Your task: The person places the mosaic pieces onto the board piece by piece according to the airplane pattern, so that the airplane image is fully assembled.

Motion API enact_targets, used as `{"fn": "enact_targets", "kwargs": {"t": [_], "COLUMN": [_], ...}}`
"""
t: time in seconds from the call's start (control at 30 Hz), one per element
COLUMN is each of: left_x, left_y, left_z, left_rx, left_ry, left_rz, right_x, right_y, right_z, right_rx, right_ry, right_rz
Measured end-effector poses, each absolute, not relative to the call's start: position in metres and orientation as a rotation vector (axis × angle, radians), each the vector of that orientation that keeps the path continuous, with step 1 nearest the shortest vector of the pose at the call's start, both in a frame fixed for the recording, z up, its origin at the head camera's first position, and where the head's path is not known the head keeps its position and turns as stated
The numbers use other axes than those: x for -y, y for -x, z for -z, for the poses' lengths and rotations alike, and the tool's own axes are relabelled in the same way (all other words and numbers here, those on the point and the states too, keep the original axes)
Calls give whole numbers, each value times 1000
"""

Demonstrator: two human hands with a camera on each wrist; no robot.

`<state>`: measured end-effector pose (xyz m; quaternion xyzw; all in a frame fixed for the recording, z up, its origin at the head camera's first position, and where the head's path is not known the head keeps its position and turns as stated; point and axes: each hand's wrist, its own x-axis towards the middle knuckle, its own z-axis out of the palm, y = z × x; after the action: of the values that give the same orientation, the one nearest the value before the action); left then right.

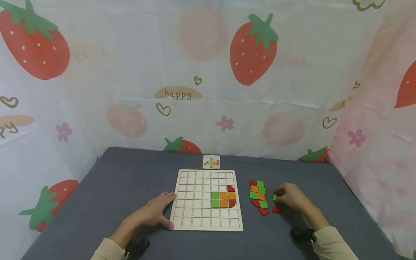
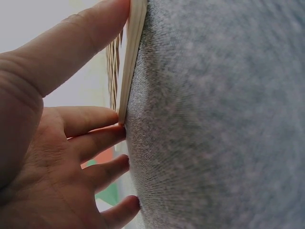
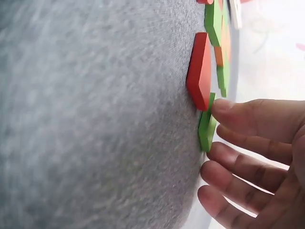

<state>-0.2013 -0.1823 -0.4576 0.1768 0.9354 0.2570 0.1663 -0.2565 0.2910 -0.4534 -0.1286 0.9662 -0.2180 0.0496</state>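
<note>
A pale wooden grid board (image 1: 191, 212) lies on the dark cloth, with green, orange and red tiles set in its right part. At its left edge rests my left hand (image 1: 152, 211), thumb and fingers spread; in the left wrist view, the thumb and fingertips of that hand (image 2: 62, 143) touch the board's rim (image 2: 128, 62). My right hand (image 1: 292, 196) is over a green tile (image 1: 275, 197), right of the loose tiles. The right wrist view shows the thumb and loosely bent fingers of this hand (image 3: 257, 152) beside green tiles (image 3: 206, 131); whether they touch is unclear.
Loose red, green and orange tiles (image 1: 254, 195) lie in a cluster right of the board. A red tile (image 1: 276, 209) sits just below my right hand. Behind the board is a small pattern card (image 1: 211, 162). Printed curtains (image 1: 208, 122) hang around the table.
</note>
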Motion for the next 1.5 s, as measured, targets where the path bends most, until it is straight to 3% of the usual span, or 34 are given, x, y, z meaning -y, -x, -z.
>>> {"fn": "enact_targets", "kwargs": {"t": [1.5], "left_x": [183], "left_y": [200], "left_z": [457], "left_rx": [-2660], "left_ry": [-534], "left_rz": [-754], "right_x": [-283], "right_y": [250], "right_z": [456], "right_rx": [-2954], "right_ry": [345], "right_rz": [624]}}
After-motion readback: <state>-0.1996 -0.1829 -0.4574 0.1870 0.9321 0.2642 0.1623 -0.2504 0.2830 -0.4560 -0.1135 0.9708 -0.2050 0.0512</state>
